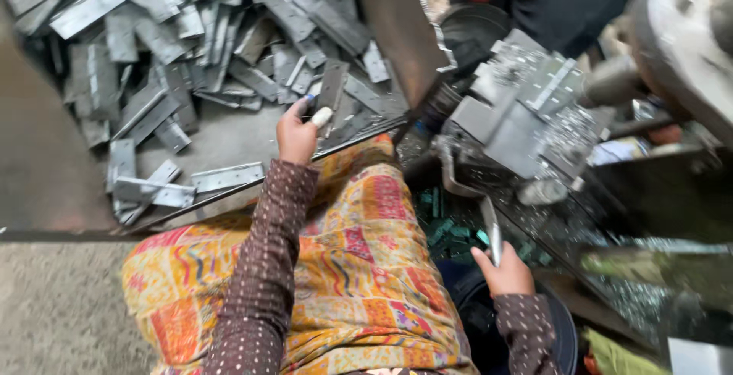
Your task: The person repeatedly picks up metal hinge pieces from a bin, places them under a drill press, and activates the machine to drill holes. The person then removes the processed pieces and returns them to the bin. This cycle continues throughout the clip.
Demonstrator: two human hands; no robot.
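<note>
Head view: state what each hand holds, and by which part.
Left hand grips a flat metal strip by its near end; right hand grips the machine lever near its lower end.

Grey metal tray (pixel 221 140) filling the nine to twelve o'clock area, heap of flat grey metal strips (pixel 198 31) piled toward eleven o'clock, loose strips (pixel 226 176) lying at nine o'clock, speckled floor (pixel 61 306) at seven o'clock

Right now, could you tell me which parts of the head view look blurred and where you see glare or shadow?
Head view: motion blur smears the pile of grey metal strips at top left; the left hand gripping a strip and the right hand on the machine lever are fairly sharp; metal shavings glint on the machine; the bin below lies in shadow.
</note>
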